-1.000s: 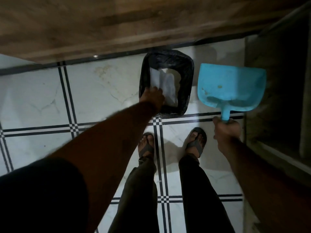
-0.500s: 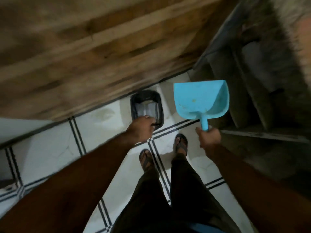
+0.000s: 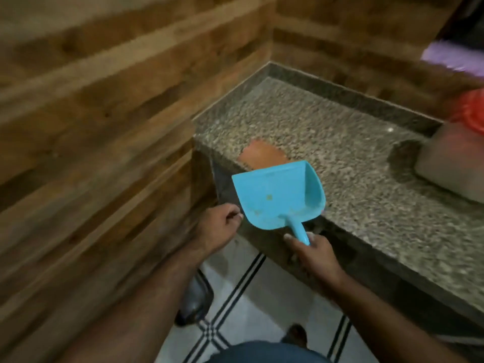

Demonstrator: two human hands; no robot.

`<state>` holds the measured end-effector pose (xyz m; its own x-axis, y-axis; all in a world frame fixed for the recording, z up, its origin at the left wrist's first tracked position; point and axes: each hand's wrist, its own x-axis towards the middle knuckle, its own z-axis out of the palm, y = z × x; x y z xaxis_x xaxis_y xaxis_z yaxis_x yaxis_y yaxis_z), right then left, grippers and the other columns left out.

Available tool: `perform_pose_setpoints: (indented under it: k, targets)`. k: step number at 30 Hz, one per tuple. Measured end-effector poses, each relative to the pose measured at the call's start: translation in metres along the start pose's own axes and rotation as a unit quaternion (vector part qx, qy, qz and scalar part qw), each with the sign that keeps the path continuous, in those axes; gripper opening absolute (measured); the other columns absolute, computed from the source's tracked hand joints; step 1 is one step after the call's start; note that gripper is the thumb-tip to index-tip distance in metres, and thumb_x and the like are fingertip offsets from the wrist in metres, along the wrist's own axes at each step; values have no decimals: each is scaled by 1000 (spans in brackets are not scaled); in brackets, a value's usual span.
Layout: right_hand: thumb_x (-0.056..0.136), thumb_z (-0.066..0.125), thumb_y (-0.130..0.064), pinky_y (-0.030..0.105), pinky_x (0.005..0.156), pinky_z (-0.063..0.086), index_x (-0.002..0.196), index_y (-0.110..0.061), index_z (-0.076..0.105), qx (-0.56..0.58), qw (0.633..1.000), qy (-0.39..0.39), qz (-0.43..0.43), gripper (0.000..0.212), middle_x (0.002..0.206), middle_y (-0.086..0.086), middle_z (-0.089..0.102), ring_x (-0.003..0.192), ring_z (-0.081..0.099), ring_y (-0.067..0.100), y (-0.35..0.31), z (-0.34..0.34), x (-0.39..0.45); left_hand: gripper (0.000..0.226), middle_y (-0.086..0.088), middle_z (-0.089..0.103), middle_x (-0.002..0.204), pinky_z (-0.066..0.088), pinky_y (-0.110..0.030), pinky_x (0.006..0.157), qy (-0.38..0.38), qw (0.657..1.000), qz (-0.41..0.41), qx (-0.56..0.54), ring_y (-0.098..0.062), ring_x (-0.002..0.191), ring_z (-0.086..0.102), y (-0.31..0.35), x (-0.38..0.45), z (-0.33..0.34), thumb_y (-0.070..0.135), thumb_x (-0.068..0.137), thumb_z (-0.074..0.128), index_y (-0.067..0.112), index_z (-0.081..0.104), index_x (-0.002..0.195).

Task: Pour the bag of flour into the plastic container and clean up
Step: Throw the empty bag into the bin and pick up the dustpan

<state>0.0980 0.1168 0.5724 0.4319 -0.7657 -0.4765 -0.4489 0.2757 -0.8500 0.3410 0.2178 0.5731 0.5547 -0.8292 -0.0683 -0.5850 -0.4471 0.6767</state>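
My right hand [image 3: 313,254] grips the handle of a light blue dustpan [image 3: 275,196], held at the front edge of the speckled granite counter [image 3: 327,142] with its pan facing up. My left hand [image 3: 218,226] hovers just left of the dustpan with its fingers loosely curled and nothing in it. An orange-brown flat piece [image 3: 262,157] lies on the counter just behind the dustpan. The black-lined bin [image 3: 195,299] stands on the floor below my left forearm, mostly hidden by it. No flour bag is in view.
Wood-plank walls [image 3: 104,100] close in on the left and behind the counter. A grey blurred object [image 3: 450,163] and something red [image 3: 471,111] sit at the counter's right end. White floor tiles with black stripes [image 3: 248,310] lie below, with my foot [image 3: 296,335] on them.
I have straightened up from the floor. My left hand has let go of the bin's rim and risen. My right hand has lifted the dustpan up to the counter edge.
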Motion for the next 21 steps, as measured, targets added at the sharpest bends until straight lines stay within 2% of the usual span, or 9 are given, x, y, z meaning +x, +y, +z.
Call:
perform_pose_setpoints:
  k: [3,5,6,9,13,17,21]
  targets:
    - [100,74,-26,21,37,35,83,-6,63,7,998,65,-22,29,52,5,51,37,46,8,-5,-60,5,19,3,80,106,56,-28,85,11,1000,30,3,-15,97,73,40,24,12,31,98,69,21,78,111]
    - [98,76,-30,27,44,41,75,-9,63,-15,992,124,-29,34,46,-1,52,39,52,12,-3,-97,24,17,2,80,104,57,-30,86,3,999,31,24,-16,96,73,60,45,22,30,99,70,22,78,110]
    - [97,77,-34,32,49,43,73,-9,64,-24,989,146,-24,37,48,2,55,42,55,18,-1,-114,33,16,2,80,103,58,-31,87,2,999,24,34,-18,96,74,68,57,27,31,98,70,22,78,110]
    - [96,76,-39,35,49,45,77,-7,67,-22,985,173,-7,39,55,13,60,46,59,29,2,-152,56,20,-1,80,106,59,-33,92,-5,998,-15,65,-21,102,74,83,99,42,31,97,69,21,78,111]
    - [96,76,-38,34,50,45,89,-4,69,-1,984,177,12,35,59,11,60,49,57,25,-1,-178,82,25,-6,78,114,55,-30,89,-29,991,-60,115,-27,107,71,88,155,57,31,96,68,18,74,117]
    - [96,76,-33,31,46,45,88,-2,69,-3,983,179,49,33,60,11,61,48,58,25,3,-181,109,47,-7,71,138,52,-32,102,-65,982,-65,166,-28,124,66,77,205,71,38,99,67,18,65,141]
    - [96,76,-35,33,48,46,91,-5,68,7,978,190,80,32,63,14,62,51,59,29,2,-173,134,60,-8,50,163,38,-32,116,-107,969,-80,209,-31,146,49,66,250,88,37,108,52,15,42,163]
